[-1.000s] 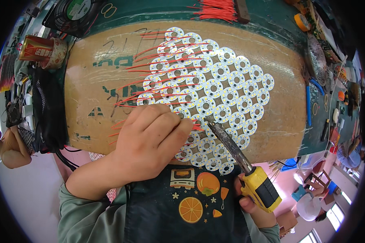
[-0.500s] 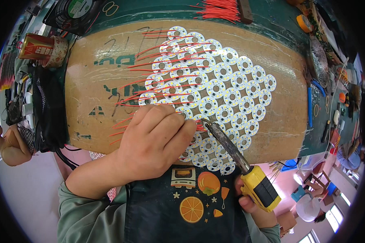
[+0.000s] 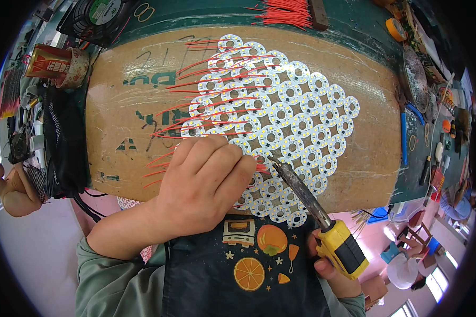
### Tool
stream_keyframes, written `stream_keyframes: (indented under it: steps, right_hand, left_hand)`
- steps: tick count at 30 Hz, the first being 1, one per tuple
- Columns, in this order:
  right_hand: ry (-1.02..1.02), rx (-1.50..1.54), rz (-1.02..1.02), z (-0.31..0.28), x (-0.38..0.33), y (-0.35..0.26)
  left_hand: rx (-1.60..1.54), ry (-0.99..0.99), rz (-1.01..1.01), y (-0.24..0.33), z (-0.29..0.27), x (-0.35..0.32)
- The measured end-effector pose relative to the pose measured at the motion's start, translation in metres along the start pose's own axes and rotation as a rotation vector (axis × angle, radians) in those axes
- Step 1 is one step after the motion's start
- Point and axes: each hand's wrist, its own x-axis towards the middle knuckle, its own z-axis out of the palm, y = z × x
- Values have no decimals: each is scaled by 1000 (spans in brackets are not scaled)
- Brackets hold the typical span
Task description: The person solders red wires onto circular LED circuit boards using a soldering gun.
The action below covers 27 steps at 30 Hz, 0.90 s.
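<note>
Round white LED ring boards lie packed in a slanted grid on a brown cardboard sheet. Thin red wires stretch leftward from many rings in the left part of the grid. Over the grid's lower left, my left hand is closed around a bunch of red wires; their ends poke out by the thumb and forefinger, above a ring. My right hand grips a soldering iron by its yellow and black handle. The iron's dark tip hovers over the rings, just right of those wire ends.
A pile of red wires lies at the back beside a dark bar. A black fan and a can in a cup stand at the left. Orange tape and a blue-handled tool sit on the right.
The soldering iron has shifted slightly right and toward me, its tip drawing back from the wire ends. My left hand has barely moved.
</note>
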Motion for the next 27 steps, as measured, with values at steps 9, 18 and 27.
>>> stream_keyframes:
  steps: [9, 18, 27]
  right_hand:
    - [-3, -351, 82, -2, -12, -13]
    - [15, -439, 121, 0, -9, -11]
    - [8, -374, 137, -3, -12, -5]
  left_hand:
    - [-26, -5, 34, 8, -3, -1]
    - [-16, -15, 25, 8, -2, 0]
    - [-22, -16, 25, 9, -2, 0]
